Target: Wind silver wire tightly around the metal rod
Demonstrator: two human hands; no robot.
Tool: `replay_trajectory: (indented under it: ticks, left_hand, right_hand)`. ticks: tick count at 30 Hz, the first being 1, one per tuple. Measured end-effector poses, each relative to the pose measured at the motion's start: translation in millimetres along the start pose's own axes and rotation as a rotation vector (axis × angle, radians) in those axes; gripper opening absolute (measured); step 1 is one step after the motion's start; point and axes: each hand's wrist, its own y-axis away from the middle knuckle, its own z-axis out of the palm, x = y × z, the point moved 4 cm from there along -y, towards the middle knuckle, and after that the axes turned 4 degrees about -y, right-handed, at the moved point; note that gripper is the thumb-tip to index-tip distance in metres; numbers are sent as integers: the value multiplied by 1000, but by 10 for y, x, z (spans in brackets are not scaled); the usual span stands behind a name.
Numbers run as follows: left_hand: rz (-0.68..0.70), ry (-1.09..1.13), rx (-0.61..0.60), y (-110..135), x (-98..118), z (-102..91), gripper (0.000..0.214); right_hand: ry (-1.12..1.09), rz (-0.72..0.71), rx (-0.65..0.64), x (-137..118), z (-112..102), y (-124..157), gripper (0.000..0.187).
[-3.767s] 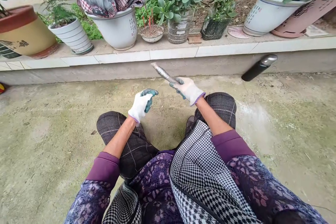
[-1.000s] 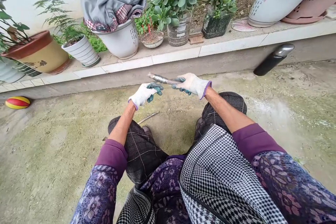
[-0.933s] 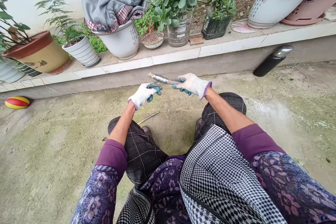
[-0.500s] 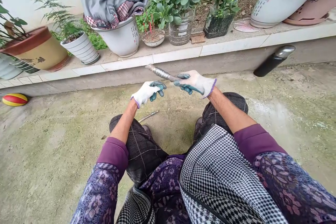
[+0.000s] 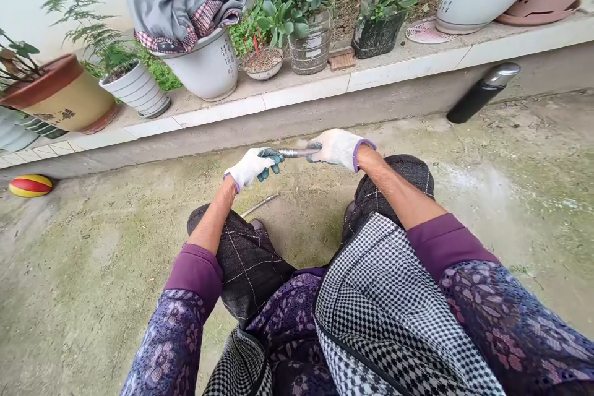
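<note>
A short stick-like handle [image 5: 293,153] wound with shiny metal wire is held level between my hands, above the ground in front of my knees. My right hand [image 5: 335,147], in a white glove with blue-green coated fingers and a purple cuff, is closed round its right end. The matching gloved left hand [image 5: 256,165] has its fingers closed about the wire-wound left end, hiding the tip. Below them, near my left shoe, a thin metal rod [image 5: 260,205] lies on the ground.
A low tiled ledge [image 5: 297,94] runs across the front, carrying several potted plants, a white pot [image 5: 208,71] with grey cloth over it and a small brush [image 5: 341,59]. Against the ledge stands a black flask [image 5: 476,99]. A red-and-yellow ball [image 5: 31,185] rests at left.
The wire-wound handle has swung from tilted up at its left end to nearly level. My left hand, earlier apart from it, now grips that end.
</note>
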Motion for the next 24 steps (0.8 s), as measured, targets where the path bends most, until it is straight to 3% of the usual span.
replay_trajectory:
  ticks: [4,10,14,17,20,24]
  left_hand:
    - [28,65,17,32,67,-92,24]
    - [34,65,-33,94,98,-53,23]
    - [63,-23,-126,140,116,35,16]
    - [98,-65,-144,161,108,26,13]
    - [97,-57,-147,151,81,-11,12]
    - [64,-58,-104,115,43,-28,12]
  right_hand:
    - [-72,35,99,-22,-138,78,33]
    - [-661,90,92,-111,-107,202,27]
    - [-770,-2,-109,-182,20,183,20]
    - [-737,-52,-271,-173,82,186,30]
    - [-698,-102,-366,-165,91,245,37]
    - [-575,-83,-448,-182,182,326,30]
